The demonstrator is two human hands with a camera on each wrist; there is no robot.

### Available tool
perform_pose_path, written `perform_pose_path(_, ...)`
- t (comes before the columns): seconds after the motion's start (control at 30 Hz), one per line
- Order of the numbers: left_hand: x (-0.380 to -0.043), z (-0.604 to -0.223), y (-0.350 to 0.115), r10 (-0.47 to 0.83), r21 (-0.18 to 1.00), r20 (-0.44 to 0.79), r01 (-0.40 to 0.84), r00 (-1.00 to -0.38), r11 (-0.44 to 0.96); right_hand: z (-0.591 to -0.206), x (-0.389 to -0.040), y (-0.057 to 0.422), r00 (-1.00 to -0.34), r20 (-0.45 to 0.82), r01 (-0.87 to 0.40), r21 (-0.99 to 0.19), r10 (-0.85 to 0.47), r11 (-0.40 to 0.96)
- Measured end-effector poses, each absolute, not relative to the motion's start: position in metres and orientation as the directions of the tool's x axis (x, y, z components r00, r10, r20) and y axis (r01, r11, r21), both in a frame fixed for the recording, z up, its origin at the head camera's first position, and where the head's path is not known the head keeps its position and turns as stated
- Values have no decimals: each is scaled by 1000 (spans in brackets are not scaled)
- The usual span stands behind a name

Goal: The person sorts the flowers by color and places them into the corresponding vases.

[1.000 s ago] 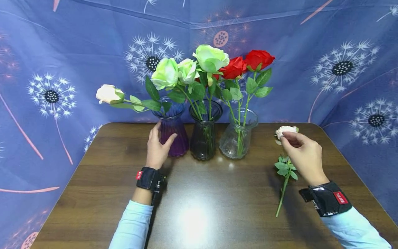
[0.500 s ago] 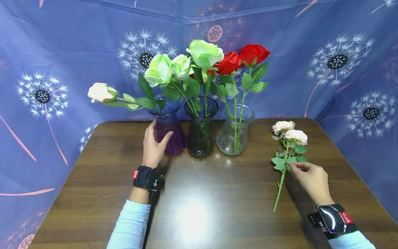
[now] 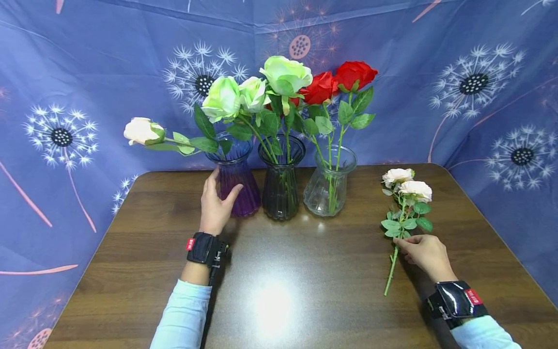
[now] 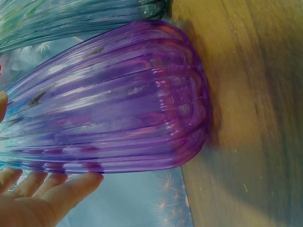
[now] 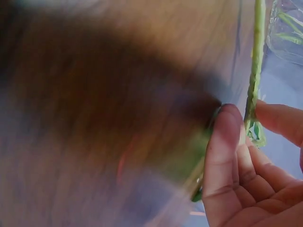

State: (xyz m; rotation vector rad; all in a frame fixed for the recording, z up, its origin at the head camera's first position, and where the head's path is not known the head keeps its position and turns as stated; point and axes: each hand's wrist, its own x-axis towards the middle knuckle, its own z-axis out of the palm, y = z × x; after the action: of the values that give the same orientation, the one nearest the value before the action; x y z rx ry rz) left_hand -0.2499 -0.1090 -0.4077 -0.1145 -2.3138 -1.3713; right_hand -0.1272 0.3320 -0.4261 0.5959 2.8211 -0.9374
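My left hand (image 3: 214, 206) is around the side of a ribbed purple glass vase (image 3: 240, 189), thumb in front and fingers along its far left side. In the left wrist view, the fingertips touch the wall of the vase (image 4: 128, 104). One pale pink-white rose (image 3: 141, 131) leans out of it to the left. On the right, my right hand (image 3: 425, 254) pinches the green stem (image 3: 392, 271) of a rose below its leaves. Two pale blooms (image 3: 416, 191) lie at the stems' far end. In the right wrist view the stem (image 5: 255, 56) runs between thumb and fingers.
A dark glass vase (image 3: 281, 194) with green-white roses (image 3: 285, 75) stands right beside the purple one. Next to it is a clear vase (image 3: 324, 194) with red roses (image 3: 355, 75). Behind the wooden table (image 3: 174, 194) hangs a blue dandelion cloth (image 3: 392, 39).
My right hand has come back toward me from over the blooms, then left onto the stem, its fingers closing there. The left hand stays at the purple vase. The head view shifted slightly.
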Motion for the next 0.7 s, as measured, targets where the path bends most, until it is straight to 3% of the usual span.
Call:
perform_pose_path(0.23,-248,-408,-108,-148,825,394,279,-907,491,-428,-130,331,-905,-277,426,-601,323,676)
perform_pose_path(0.7,-249,-406,-108,-152,819,405,284,-901,498,-427,-131,330,-890,-202,447,-558,408,699)
